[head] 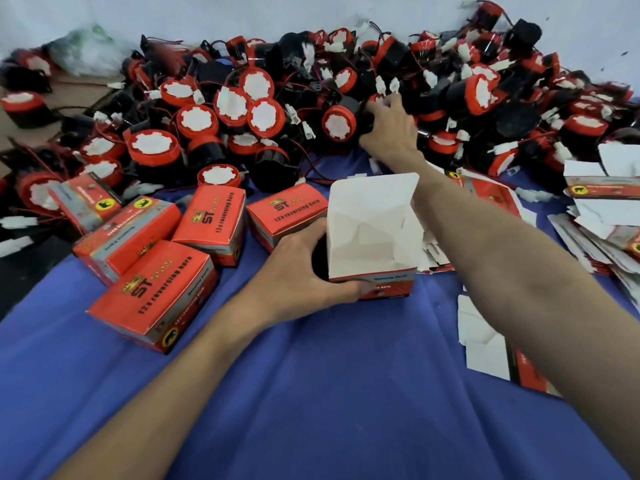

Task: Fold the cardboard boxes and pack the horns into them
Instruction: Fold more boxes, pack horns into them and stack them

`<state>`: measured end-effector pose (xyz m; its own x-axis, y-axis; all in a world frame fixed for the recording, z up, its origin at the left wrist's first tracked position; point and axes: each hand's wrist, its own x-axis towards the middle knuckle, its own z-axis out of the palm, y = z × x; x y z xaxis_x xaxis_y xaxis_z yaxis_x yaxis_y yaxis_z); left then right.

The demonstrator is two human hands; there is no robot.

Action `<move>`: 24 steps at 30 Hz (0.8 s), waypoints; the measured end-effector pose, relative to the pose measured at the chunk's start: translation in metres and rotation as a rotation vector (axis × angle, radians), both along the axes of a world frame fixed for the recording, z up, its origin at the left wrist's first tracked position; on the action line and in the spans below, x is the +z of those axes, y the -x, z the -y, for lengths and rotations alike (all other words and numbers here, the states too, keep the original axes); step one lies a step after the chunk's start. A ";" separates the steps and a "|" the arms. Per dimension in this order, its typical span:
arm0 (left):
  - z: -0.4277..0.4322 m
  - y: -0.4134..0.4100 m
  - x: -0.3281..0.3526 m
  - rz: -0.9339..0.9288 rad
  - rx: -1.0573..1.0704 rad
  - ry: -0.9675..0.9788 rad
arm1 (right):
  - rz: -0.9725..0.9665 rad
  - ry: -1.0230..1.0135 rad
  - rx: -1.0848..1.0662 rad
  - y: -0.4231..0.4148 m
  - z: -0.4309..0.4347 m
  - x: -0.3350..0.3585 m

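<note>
Blue cloth (311, 393) covers work surface below pale wall. Your left hand (304, 271) grips open box (372, 237) at its near left corner, box upright, mouth up. Your right hand (389, 128) reaches past box into horn pile (242, 109), fingers curled round black horn (372, 114). Closed boxes (152, 296) lie left; flat cartons (602, 216) right.
</note>
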<state>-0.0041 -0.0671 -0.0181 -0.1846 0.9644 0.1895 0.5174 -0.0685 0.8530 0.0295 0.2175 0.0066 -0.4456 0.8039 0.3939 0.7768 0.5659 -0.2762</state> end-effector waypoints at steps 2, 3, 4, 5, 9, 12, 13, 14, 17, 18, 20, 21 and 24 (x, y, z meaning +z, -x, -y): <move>0.000 0.000 0.000 0.004 -0.004 0.004 | -0.046 0.003 -0.016 -0.004 0.002 0.008; 0.000 0.000 0.000 0.005 -0.006 0.001 | -0.088 0.030 -0.007 -0.007 0.003 0.014; 0.000 0.000 0.001 0.005 -0.007 -0.004 | -0.128 0.073 0.012 -0.011 0.005 0.019; 0.001 0.000 0.001 0.002 -0.007 -0.007 | -0.140 0.119 0.040 -0.016 0.007 0.025; 0.001 0.001 -0.001 -0.004 -0.016 0.000 | -0.073 0.392 0.266 -0.055 0.027 0.040; 0.001 0.003 -0.003 -0.014 -0.022 -0.003 | -0.161 0.488 0.455 -0.083 0.061 0.035; 0.001 0.003 -0.003 -0.013 -0.022 -0.007 | -0.205 0.452 0.489 -0.089 0.071 0.032; 0.001 0.002 -0.003 -0.011 -0.024 -0.013 | -0.248 0.442 0.524 -0.093 0.082 0.030; 0.002 0.002 -0.003 -0.009 -0.037 -0.023 | -0.327 0.628 0.555 -0.103 0.098 0.033; 0.002 0.002 -0.003 -0.007 -0.042 -0.025 | -0.350 0.674 0.537 -0.107 0.101 0.037; 0.002 0.002 -0.003 -0.002 -0.050 -0.027 | -0.365 0.725 0.516 -0.117 0.102 0.042; 0.002 0.003 -0.003 0.000 -0.051 -0.029 | -0.362 0.727 0.505 -0.122 0.104 0.046; 0.002 0.003 -0.003 0.006 -0.052 -0.032 | -0.469 0.789 0.512 -0.132 0.111 0.052</move>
<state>-0.0068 -0.0689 -0.0212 -0.1355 0.9662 0.2193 0.5073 -0.1224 0.8530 0.1617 0.1060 0.0589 -0.7428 0.6667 0.0615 0.2156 0.3253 -0.9207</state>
